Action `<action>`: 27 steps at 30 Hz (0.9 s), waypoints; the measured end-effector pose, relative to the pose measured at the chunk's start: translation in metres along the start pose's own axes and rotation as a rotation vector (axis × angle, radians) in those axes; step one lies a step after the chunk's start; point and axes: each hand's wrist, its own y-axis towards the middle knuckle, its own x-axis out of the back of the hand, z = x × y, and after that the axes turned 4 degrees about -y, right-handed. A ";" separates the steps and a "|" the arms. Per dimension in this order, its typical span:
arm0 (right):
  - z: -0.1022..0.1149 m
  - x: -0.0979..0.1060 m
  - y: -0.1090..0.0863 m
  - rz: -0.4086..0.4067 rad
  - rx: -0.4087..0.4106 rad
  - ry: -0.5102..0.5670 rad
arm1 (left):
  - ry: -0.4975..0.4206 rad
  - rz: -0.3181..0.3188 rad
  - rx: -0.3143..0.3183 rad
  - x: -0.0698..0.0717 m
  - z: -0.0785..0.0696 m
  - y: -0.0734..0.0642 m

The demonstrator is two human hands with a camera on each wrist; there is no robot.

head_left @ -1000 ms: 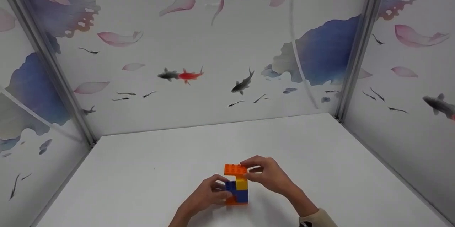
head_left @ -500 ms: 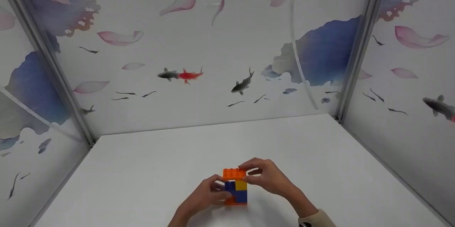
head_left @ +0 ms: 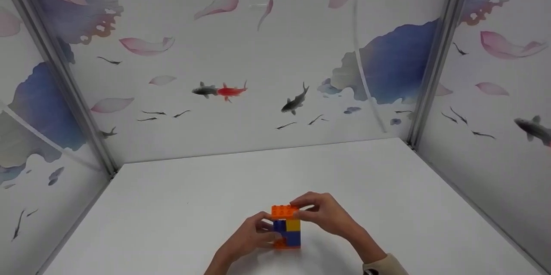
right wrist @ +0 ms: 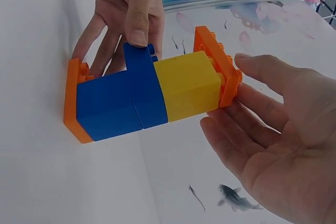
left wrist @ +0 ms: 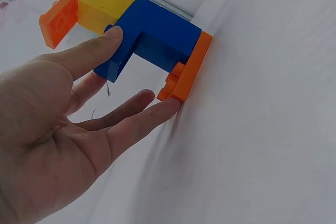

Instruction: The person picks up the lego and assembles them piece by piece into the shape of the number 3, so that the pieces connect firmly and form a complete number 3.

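A stack of toy building bricks stands on the white table. From the bottom up it has an orange base plate, a blue block, a thinner blue brick that juts out to the left, and a yellow block. My left hand pinches the jutting end of the thinner blue brick, thumb on its face, while its lower fingers reach the base plate. With thumb and fingers, my right hand grips an orange studded plate right over the yellow block; yellow studs show between them.
The white table is bounded by a back panel and side panels printed with fish and lotus flowers. Grey metal posts stand at the back corners.
My right hand has lowered the orange studded plate toward the yellow block, closing most of the gap seen a second ago. My left hand has kept its hold on the stack.
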 end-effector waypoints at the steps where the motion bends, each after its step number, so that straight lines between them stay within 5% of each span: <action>1: 0.000 0.000 0.000 -0.005 -0.005 0.001 | 0.001 -0.001 0.000 0.000 0.000 0.000; 27: -0.008 -0.009 0.003 0.000 -0.098 0.133 | -0.023 0.006 0.007 -0.001 0.000 0.000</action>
